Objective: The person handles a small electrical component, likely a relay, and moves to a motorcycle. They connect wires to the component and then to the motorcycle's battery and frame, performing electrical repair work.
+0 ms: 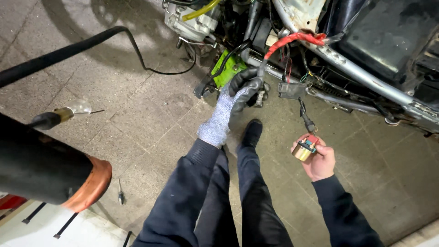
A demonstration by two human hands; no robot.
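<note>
The gloved left hand [241, 88] is closed around a grey connector [259, 93] hanging from the wiring under the far motorcycle frame [352, 68], while the bare right hand [318, 160], nearer and to the right, cradles a small brass-coloured relay [305, 148].

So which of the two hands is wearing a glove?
The left hand, in a grey-and-black glove, gripping the wiring at the frame; the right hand is bare, holding a small relay.

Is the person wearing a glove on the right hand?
No, the right hand is bare and holds a small yellow and red part; only the left hand is gloved.
</note>
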